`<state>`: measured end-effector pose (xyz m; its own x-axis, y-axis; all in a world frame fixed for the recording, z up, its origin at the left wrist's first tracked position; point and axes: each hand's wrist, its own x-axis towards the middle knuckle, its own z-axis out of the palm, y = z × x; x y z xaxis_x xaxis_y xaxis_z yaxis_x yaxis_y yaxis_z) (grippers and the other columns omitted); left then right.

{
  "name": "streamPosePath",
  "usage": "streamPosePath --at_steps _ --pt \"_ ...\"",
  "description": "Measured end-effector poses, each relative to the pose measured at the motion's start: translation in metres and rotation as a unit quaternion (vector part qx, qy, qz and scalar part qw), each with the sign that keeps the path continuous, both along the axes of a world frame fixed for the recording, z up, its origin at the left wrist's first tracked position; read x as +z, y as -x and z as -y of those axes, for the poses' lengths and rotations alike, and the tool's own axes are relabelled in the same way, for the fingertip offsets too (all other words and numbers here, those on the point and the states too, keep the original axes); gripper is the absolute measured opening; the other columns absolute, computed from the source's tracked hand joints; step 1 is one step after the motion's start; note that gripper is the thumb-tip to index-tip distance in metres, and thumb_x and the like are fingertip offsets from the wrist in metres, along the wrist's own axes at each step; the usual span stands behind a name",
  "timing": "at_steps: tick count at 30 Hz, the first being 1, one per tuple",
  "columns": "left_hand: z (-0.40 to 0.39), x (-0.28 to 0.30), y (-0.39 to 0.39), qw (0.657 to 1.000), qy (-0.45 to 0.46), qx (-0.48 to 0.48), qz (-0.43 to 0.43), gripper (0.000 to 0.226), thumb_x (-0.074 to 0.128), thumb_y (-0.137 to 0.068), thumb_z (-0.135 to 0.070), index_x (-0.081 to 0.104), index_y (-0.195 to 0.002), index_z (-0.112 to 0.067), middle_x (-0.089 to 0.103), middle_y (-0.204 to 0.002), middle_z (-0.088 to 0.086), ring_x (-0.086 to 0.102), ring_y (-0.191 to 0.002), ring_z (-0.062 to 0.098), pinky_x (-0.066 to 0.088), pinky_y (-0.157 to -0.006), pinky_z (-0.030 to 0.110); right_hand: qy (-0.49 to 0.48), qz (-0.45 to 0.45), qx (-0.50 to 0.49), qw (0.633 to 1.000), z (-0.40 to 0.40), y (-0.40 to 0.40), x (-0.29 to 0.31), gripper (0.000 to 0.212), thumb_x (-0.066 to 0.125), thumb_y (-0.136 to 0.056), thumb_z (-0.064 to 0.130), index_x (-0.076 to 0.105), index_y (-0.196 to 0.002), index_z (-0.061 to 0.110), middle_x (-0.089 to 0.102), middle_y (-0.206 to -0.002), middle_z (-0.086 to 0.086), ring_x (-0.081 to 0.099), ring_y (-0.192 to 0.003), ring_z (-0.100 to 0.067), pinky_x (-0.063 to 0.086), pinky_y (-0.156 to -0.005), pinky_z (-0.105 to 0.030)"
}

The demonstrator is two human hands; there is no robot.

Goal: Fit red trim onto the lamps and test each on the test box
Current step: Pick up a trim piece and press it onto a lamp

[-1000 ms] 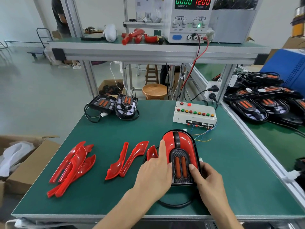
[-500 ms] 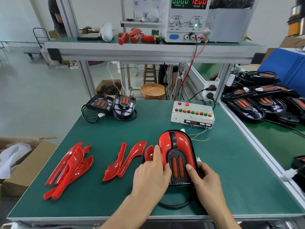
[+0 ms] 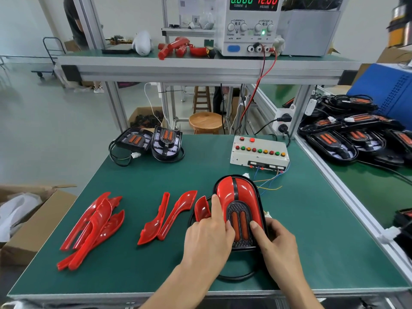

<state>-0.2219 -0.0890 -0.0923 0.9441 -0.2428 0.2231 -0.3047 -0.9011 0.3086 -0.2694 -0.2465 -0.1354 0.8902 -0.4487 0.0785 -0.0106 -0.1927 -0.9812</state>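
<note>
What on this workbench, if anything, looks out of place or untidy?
Nothing looks damaged. The loose wires trail from the test box across the mat, and the red trim pieces at the left lie in a jumbled overlapping heap.

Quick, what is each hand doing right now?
Left hand: open, fingers pressing the lamp's red trim.
Right hand: gripping the lamp's right edge.

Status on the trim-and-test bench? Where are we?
Done: no finished units identifiable. In hand: left hand and right hand pressing red trim onto the lamp. Left: testing it on the test box; two bare lamps; loose trim pieces; bare-lamp pile on the right.
</note>
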Motion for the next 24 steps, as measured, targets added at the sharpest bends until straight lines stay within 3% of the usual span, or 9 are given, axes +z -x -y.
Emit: streamPosePath --at_steps 6,9,11,13,15,18,20,22,24 --pt "-0.004 -0.002 -0.002 0.998 -0.049 -0.041 0.006 0.073 0.030 -0.106 -0.049 0.000 -0.161 -0.011 0.072 -0.090 0.003 0.070 -0.077 0.025 0.036 -0.060 0.031 -0.004 -0.003 0.000 1.000 0.001 0.001 -0.001 0.006 0.072 -0.094 0.032 0.073 -0.091 0.037 0.078 -0.087 0.006 0.073 -0.084 -0.016 0.058 -0.082 -0.040" --pt "-0.007 -0.003 -0.002 0.994 -0.097 -0.051 0.028 0.072 0.023 -0.106 -0.054 0.005 -0.161 -0.011 0.072 -0.082 0.001 0.070 -0.071 0.024 0.035 -0.056 0.031 -0.006 -0.005 -0.005 1.000 0.000 0.001 0.000 0.004 0.071 -0.093 0.035 0.074 -0.093 0.039 0.078 -0.088 0.008 0.073 -0.084 -0.013 0.057 -0.080 -0.037" --pt "-0.013 -0.003 -0.007 0.995 -0.077 -0.053 0.040 0.067 0.021 -0.106 -0.056 0.014 -0.160 -0.017 0.072 -0.085 0.001 0.071 -0.074 0.024 0.036 -0.056 0.032 -0.009 -0.002 -0.008 1.000 0.000 0.001 0.002 0.006 0.070 -0.094 0.035 0.073 -0.094 0.041 0.078 -0.089 0.010 0.073 -0.083 -0.008 0.054 -0.077 -0.030" --pt "-0.020 -0.001 -0.012 0.997 0.004 -0.064 0.045 0.060 0.031 -0.106 -0.054 0.027 -0.159 -0.026 0.071 -0.093 -0.003 0.069 -0.082 0.021 0.043 -0.062 0.033 -0.011 -0.002 -0.009 1.000 0.000 0.002 0.005 0.010 0.070 -0.095 0.032 0.074 -0.093 0.040 0.078 -0.089 0.010 0.073 -0.084 -0.007 0.053 -0.075 -0.026" --pt "-0.026 0.001 -0.012 0.988 0.142 -0.065 0.009 0.061 0.052 -0.100 -0.051 0.032 -0.156 -0.035 0.062 -0.097 -0.011 0.063 -0.087 0.011 0.050 -0.074 0.030 -0.022 -0.004 -0.011 1.000 -0.001 0.002 0.006 0.009 0.070 -0.095 0.028 0.076 -0.092 0.034 0.079 -0.090 0.009 0.074 -0.085 -0.008 0.057 -0.074 -0.024" --pt "-0.029 0.004 -0.021 0.945 0.295 -0.046 -0.138 0.069 0.071 -0.090 -0.048 0.035 -0.148 -0.042 0.056 -0.108 -0.020 0.058 -0.096 -0.002 0.051 -0.092 0.027 -0.046 -0.001 -0.011 0.999 0.001 0.002 0.007 0.008 0.070 -0.096 0.024 0.077 -0.098 0.024 0.080 -0.094 0.007 0.075 -0.090 -0.011 0.058 -0.079 -0.021" --pt "-0.031 0.009 -0.029 0.907 0.323 -0.077 -0.259 0.037 0.072 -0.091 -0.045 0.054 -0.123 -0.043 0.066 -0.106 -0.024 0.062 -0.099 -0.010 0.052 -0.098 0.023 -0.062 0.003 -0.012 0.998 0.002 0.001 0.008 0.010 0.069 -0.097 0.025 0.078 -0.102 0.022 0.080 -0.097 0.005 0.075 -0.093 -0.013 0.057 -0.080 -0.024" --pt "-0.030 0.013 -0.034 0.859 0.373 -0.109 -0.334 0.021 0.068 -0.097 -0.035 0.059 -0.116 -0.032 0.075 -0.105 -0.019 0.069 -0.099 -0.005 0.057 -0.096 0.028 -0.076 0.004 -0.021 0.997 0.003 0.000 0.009 0.011 0.070 -0.095 0.028 0.079 -0.100 0.024 0.080 -0.096 0.003 0.075 -0.093 -0.016 0.056 -0.083 -0.030" --pt "-0.027 0.015 -0.034 0.826 0.422 -0.108 -0.357 0.025 0.065 -0.100 -0.029 0.057 -0.123 -0.022 0.077 -0.109 -0.009 0.073 -0.102 0.007 0.058 -0.092 0.034 -0.085 0.006 -0.034 0.996 0.001 0.000 0.011 0.016 0.072 -0.090 0.038 0.079 -0.100 0.027 0.080 -0.096 0.003 0.075 -0.093 -0.017 0.056 -0.084 -0.034"
